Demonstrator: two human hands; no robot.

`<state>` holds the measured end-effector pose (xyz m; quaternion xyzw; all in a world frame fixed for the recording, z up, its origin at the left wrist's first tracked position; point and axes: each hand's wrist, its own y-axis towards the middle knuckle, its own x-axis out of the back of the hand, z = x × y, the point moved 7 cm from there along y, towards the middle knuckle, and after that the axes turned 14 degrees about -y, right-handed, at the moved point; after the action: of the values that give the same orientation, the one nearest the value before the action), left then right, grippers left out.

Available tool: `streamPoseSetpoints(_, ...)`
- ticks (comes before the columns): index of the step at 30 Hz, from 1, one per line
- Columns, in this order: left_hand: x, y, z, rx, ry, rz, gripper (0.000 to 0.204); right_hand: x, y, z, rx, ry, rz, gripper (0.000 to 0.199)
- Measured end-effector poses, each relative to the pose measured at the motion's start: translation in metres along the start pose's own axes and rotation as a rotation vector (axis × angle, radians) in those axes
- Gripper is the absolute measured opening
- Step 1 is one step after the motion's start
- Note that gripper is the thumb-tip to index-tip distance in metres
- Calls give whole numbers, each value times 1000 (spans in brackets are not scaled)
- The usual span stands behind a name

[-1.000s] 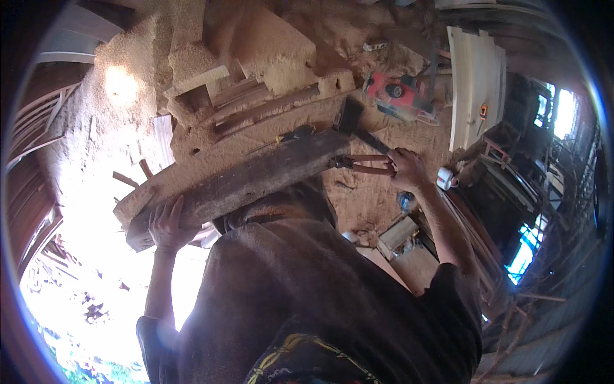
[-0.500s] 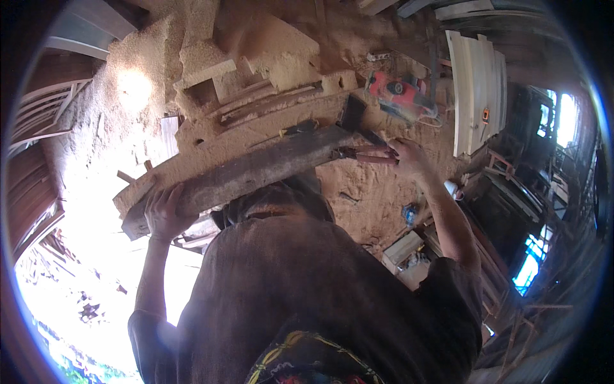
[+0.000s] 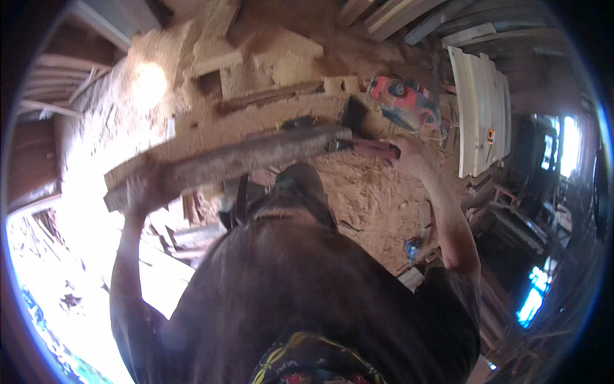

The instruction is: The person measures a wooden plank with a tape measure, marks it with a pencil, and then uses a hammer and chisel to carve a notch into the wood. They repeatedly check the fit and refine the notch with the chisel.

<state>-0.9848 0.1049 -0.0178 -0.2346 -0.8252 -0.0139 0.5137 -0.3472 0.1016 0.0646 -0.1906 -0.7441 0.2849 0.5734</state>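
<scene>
My left hand (image 3: 148, 185) grips the left end of a long, rough grey wooden plank (image 3: 256, 153), which I hold across my front above a sawdust-covered floor. At the plank's right end, my right hand (image 3: 409, 157) is closed on the red handles of a pair of pincers (image 3: 374, 148). Their dark head meets the end of the plank, but blur hides how they touch. My dark shirt fills the lower part of the view, and one foot shows under the plank.
A red power saw (image 3: 403, 102) lies on the sawdust just beyond my right hand. White boards (image 3: 480, 109) lean at the right. Sawdust-covered wood blocks and planks (image 3: 268, 64) are stacked ahead. Bright daylight washes out the left side.
The plank has swung to a flatter angle, and both hands have risen with it in the picture. My grip on the plank and the pincers is unchanged.
</scene>
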Motion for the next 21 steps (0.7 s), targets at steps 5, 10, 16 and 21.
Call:
streamPoseSetpoints(5,0,2,-2,72,0,-46,89,34,-22,10,113,-142,-21,47)
streamPoseSetpoints(10,-4,-26,-40,401,199,-333,120,70,-41,31,290,12,15,49)
streamPoseSetpoints(16,-72,-33,-198,406,-215,-763,106,56,-24,32,475,157,431,51)
streamPoseSetpoints(21,-141,-24,-328,312,-468,-799,89,55,-31,28,556,535,719,50)
